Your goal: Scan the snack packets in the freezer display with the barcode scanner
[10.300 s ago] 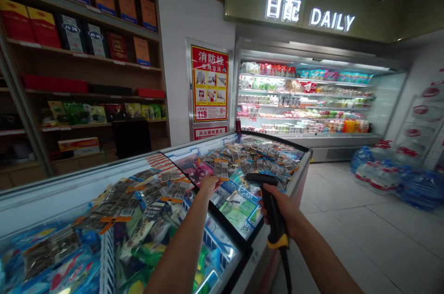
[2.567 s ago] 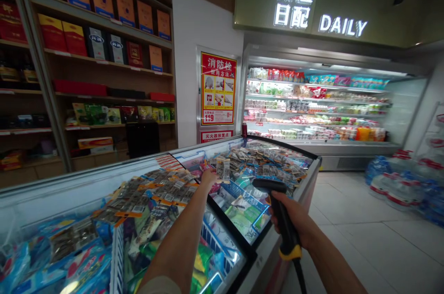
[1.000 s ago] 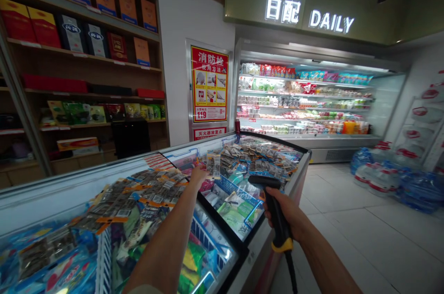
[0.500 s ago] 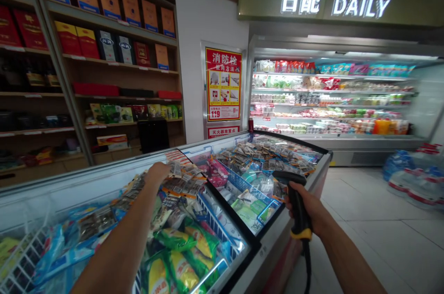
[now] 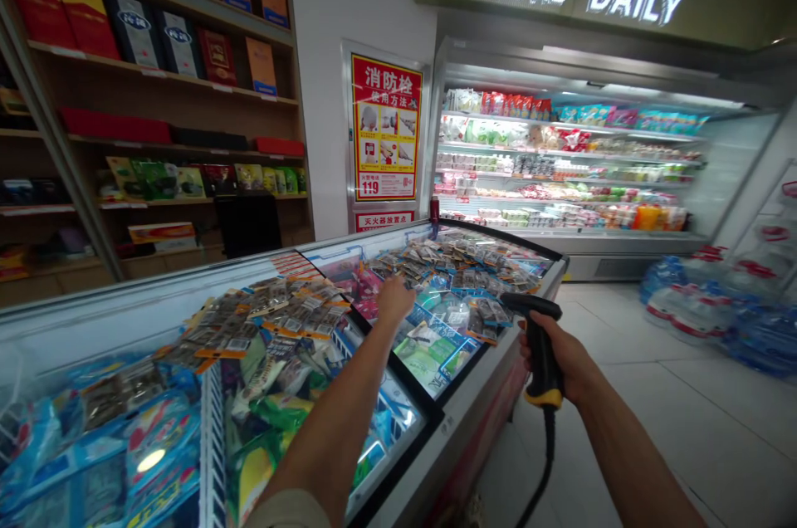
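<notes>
Over the glass-topped chest freezer (image 5: 476, 401), the left hand (image 5: 396, 300) hangs at the near edge of a pile of small packets (image 5: 464, 258); whether its fingers grip one cannot be told. The right hand (image 5: 564, 355) wraps around the black scanner (image 5: 543, 364) by its handle, beside the freezer's edge.

The scanner (image 5: 543, 364) is black with a yellow band, the packets (image 5: 240, 316) brownish-grey with orange edges, the poster (image 5: 387, 129) red and yellow, the freezer (image 5: 476, 391) white, trimmed black.
</notes>
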The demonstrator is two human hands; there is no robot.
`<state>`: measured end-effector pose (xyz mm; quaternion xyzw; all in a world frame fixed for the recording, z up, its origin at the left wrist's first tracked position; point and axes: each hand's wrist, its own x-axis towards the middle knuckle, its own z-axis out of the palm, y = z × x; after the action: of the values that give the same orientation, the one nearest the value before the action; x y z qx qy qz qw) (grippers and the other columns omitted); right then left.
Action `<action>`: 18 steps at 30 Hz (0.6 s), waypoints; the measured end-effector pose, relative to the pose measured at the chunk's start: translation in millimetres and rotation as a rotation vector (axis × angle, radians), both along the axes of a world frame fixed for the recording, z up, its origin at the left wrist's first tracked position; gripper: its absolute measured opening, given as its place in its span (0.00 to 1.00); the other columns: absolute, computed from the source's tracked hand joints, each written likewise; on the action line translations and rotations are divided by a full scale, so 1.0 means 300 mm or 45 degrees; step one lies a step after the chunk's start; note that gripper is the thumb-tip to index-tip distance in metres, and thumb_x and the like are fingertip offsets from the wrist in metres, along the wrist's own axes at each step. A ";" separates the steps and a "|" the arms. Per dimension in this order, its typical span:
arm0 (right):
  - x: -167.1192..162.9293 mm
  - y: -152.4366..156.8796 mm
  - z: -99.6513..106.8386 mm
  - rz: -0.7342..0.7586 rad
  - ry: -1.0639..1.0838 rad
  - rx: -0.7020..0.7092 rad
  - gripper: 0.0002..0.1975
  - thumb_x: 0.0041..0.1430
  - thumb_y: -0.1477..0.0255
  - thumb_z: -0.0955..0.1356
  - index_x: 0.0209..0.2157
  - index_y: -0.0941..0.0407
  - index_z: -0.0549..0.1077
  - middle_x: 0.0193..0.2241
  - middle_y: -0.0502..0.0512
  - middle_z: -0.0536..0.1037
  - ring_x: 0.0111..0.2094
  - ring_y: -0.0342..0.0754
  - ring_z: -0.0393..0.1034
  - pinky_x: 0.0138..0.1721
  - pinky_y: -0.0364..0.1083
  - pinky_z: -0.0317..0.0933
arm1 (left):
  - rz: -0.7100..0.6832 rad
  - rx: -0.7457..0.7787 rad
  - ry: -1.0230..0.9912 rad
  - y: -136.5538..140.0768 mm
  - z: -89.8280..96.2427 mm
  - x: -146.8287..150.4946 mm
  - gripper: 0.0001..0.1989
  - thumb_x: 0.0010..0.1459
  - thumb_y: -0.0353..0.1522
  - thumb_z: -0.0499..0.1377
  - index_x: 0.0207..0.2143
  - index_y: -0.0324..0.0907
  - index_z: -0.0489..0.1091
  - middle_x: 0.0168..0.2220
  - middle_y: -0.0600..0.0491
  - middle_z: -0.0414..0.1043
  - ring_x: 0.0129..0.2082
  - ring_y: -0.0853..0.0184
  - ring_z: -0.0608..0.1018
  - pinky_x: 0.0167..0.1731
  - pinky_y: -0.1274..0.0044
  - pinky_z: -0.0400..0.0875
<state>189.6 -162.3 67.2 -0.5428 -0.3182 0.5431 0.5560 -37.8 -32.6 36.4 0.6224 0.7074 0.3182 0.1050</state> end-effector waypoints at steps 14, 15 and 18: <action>0.059 0.010 -0.030 -0.034 0.067 -0.055 0.09 0.48 0.66 0.64 0.27 0.58 0.65 0.14 0.47 0.67 0.13 0.39 0.60 0.13 0.39 0.56 | -0.274 -0.225 0.135 -0.020 -0.139 0.416 0.20 0.40 0.34 0.60 0.39 0.38 0.66 0.41 0.41 0.68 0.44 0.55 0.68 0.42 0.68 0.57; 0.050 0.011 -0.031 -0.022 0.067 -0.049 0.09 0.48 0.66 0.64 0.27 0.58 0.65 0.14 0.47 0.67 0.13 0.39 0.60 0.13 0.39 0.56 | -0.277 -0.264 0.111 -0.009 -0.138 0.398 0.18 0.40 0.32 0.60 0.37 0.39 0.67 0.40 0.41 0.69 0.43 0.55 0.69 0.41 0.68 0.58; 0.008 0.010 -0.031 0.031 0.062 -0.064 0.10 0.48 0.65 0.64 0.27 0.58 0.65 0.14 0.46 0.66 0.13 0.39 0.60 0.13 0.39 0.56 | -0.291 -0.358 -0.108 0.031 -0.137 0.313 0.15 0.36 0.28 0.61 0.32 0.37 0.69 0.37 0.41 0.71 0.40 0.54 0.71 0.37 0.69 0.61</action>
<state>191.8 -159.2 57.8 -0.5392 -0.2973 0.5707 0.5433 56.1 -23.5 -4.6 0.6640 0.6644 0.2282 0.2563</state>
